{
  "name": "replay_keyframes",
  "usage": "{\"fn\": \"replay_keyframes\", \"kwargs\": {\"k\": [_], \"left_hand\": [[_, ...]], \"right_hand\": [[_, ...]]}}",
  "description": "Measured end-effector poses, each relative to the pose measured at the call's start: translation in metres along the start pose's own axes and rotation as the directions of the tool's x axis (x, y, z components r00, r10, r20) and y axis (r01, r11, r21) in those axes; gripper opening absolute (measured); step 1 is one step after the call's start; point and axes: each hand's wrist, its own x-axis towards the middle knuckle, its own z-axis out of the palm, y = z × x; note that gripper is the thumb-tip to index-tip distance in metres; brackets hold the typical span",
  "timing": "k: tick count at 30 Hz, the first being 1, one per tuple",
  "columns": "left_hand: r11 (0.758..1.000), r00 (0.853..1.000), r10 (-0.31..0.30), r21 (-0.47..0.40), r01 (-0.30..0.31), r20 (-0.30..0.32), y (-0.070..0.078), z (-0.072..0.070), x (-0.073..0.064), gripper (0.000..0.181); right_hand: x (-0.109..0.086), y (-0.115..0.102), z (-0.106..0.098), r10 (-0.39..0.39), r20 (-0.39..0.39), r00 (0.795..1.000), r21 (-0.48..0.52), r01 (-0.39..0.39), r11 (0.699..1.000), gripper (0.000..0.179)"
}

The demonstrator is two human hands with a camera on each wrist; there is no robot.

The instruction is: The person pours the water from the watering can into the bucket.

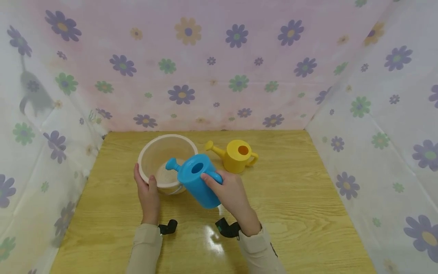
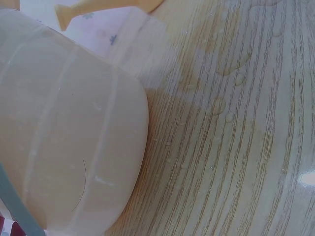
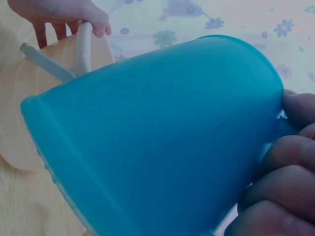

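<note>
A pale cream bucket (image 1: 154,156) stands on the wooden table. My left hand (image 1: 148,198) grips its near-left rim, thumb over the edge and fingers along the outer wall. With my right hand (image 1: 234,194) I hold a blue watering can (image 1: 200,186) by its handle; the curled fingers (image 3: 285,172) show in the right wrist view. The can tilts left, its spout head (image 1: 170,164) over the bucket's mouth. Only the bucket's side (image 2: 88,128) fills the left wrist view, with my left hand hidden there. Whether water leaves the spout, I cannot tell.
Behind the blue can, a yellow watering can (image 1: 236,161) stands on the table (image 1: 291,198), spout pointing left. Water drops (image 2: 219,105) dot the wood beside the bucket. Flower-patterned sheets (image 1: 212,76) enclose the back and both sides. Black cameras (image 1: 168,227) sit at my wrists.
</note>
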Motion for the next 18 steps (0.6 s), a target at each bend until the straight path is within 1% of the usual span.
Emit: {"fn": "replay_keyframes", "kwargs": {"k": [5, 8, 13, 18], "left_hand": [[1.0, 1.0, -0.002, -0.007, 0.002, 0.016, -0.017, 0.0, 0.007, 0.057], [1.0, 1.0, 0.003, -0.004, -0.003, 0.012, -0.024, 0.001, 0.009, 0.057], [1.0, 1.0, 0.015, 0.001, -0.015, -0.009, -0.027, 0.001, 0.008, 0.056], [1.0, 1.0, 0.024, -0.007, -0.024, -0.011, -0.027, 0.001, 0.009, 0.057]], "right_hand": [[0.001, -0.001, 0.0, 0.003, -0.007, 1.0, -0.008, -0.003, 1.0, 0.051], [0.002, -0.002, 0.0, -0.01, -0.01, 1.0, -0.028, 0.01, 1.0, 0.052], [0.002, -0.006, 0.0, -0.042, -0.007, 0.999, -0.072, 0.042, 0.997, 0.053], [0.003, -0.01, -0.001, -0.058, -0.003, 0.998, -0.099, 0.058, 0.993, 0.052]]}}
